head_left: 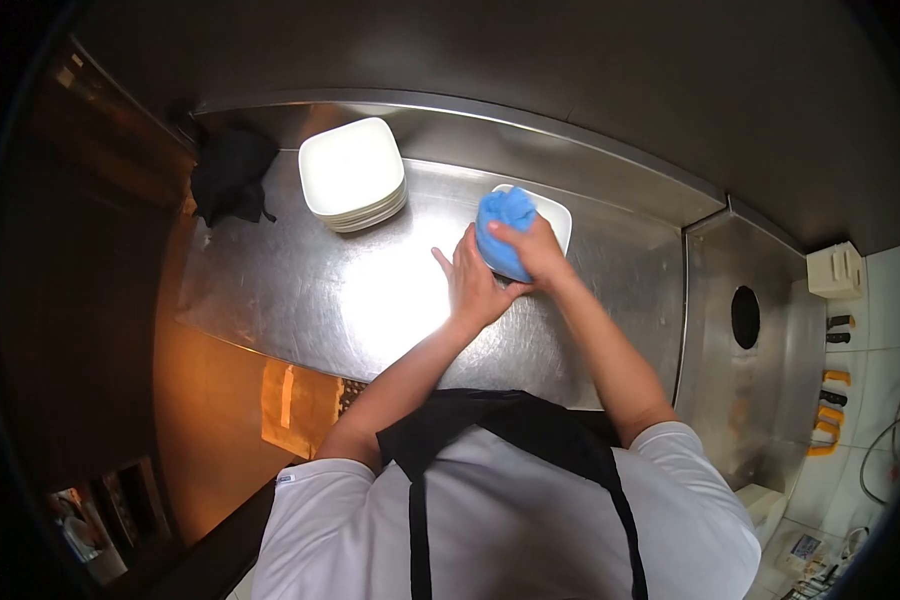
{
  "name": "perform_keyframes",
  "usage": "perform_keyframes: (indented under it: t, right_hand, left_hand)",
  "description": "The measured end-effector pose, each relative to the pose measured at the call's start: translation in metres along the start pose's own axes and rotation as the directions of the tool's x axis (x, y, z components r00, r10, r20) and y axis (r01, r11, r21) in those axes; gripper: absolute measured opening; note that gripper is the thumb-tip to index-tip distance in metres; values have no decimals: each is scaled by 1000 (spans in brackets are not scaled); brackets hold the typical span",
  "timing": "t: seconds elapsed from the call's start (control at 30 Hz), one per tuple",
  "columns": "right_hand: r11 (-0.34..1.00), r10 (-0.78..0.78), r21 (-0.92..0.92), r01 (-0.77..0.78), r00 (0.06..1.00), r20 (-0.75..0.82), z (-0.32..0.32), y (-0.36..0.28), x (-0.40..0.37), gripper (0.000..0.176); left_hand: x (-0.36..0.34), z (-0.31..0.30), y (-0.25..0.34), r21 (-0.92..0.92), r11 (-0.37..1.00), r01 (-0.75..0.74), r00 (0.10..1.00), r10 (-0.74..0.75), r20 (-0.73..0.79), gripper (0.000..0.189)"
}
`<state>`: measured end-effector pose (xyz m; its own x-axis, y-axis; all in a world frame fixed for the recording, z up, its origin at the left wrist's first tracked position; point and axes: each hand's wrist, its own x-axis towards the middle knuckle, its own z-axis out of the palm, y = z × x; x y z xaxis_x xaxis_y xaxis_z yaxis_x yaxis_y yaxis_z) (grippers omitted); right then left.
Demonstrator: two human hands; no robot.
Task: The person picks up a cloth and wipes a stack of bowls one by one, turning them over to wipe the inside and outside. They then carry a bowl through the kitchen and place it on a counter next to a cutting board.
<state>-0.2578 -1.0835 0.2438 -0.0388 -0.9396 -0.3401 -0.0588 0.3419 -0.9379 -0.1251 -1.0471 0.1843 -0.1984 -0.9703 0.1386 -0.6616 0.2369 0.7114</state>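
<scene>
My right hand [538,246] is closed around a bunched blue cloth [507,225], pressing it on a white square plate [556,214]. The cloth covers much of the plate's left side. At the plate's near left corner, my left hand [478,290] grips the edge, with its thumb toward my right wrist and one finger stretched out to the left. Part of that grip is hidden by the cloth and my right hand. To the left stands a stack of several white square plates [352,168].
Both hands work over a shiny steel counter [610,300] with a raised back ledge. A crumpled black cloth or bag [232,178] lies at the far left. On the right are a steel section with a dark round hole [745,317] and several knives [833,395] along the tiled wall.
</scene>
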Motion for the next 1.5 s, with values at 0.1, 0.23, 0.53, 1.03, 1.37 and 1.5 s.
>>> perform_keyframes:
  t: [0.1, 0.23, 0.53, 1.03, 1.37, 1.5]
  right_hand:
    - [806, 34, 587, -82, 995, 91, -23, 1, -5, 64]
    - [633, -122, 767, 104, 992, -33, -73, -3, -39, 69]
    - [533, -32, 769, 352, 917, -398, -130, 41, -89, 62]
    - [623, 30, 664, 413, 836, -548, -118, 61, -89, 59]
    - [582, 57, 699, 415, 837, -544, -110, 50, -88, 59]
    - [592, 49, 686, 423, 831, -554, -109, 49, -88, 60]
  left_hand:
    - [-1, 3, -2, 62, 997, -39, 998, 41, -37, 129]
    - [4, -36, 19, 286, 902, -323, 946, 307, 102, 105]
    - [45, -37, 29, 302, 666, -682, 645, 353, 678, 40]
    - [44, -49, 20, 133, 656, -743, 610, 582, 538, 16]
    - [34, -73, 46, 148, 832, -534, 696, 334, 635, 26]
    - [39, -70, 34, 131, 737, -663, 645, 474, 599, 26]
